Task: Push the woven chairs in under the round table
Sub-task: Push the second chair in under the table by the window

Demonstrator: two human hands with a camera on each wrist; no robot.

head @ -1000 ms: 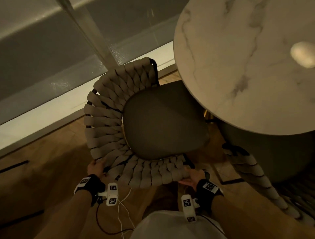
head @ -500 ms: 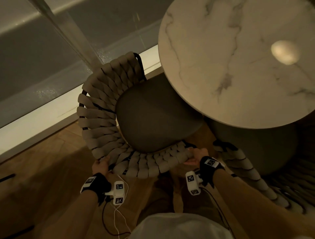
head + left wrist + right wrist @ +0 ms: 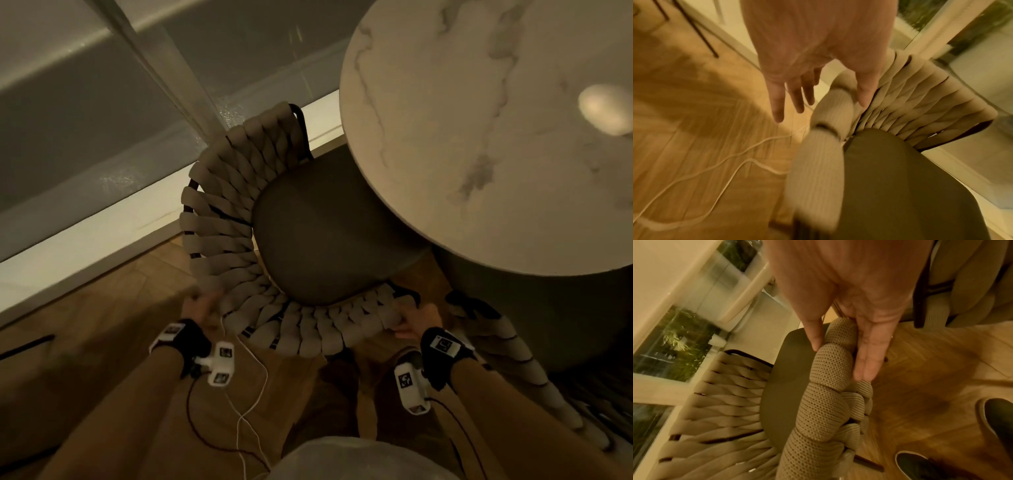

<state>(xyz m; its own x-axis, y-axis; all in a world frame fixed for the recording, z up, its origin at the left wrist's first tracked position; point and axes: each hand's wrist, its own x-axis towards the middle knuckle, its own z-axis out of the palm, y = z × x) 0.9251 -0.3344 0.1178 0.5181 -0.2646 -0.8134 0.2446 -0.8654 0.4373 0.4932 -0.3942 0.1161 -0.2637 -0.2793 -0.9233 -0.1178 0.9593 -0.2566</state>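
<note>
A woven chair with a dark seat cushion stands with its front under the round marble table. My right hand pinches the woven back rim at its right end, thumb inside and straight fingers outside. My left hand is blurred beside the rim's left end. In the left wrist view its fingers are straight over the floor, and the thumb is at the weave. A second woven chair stands at the right.
A glass wall with a white sill runs close behind the chair on the left. White and dark cables hang from my wrists over the wooden floor. My shoes stand just behind the chair. The table's dark base is at right.
The chair has slid further under the table, toward the upper right. My left hand has let go of the back rim and opened. My right hand still holds the rim.
</note>
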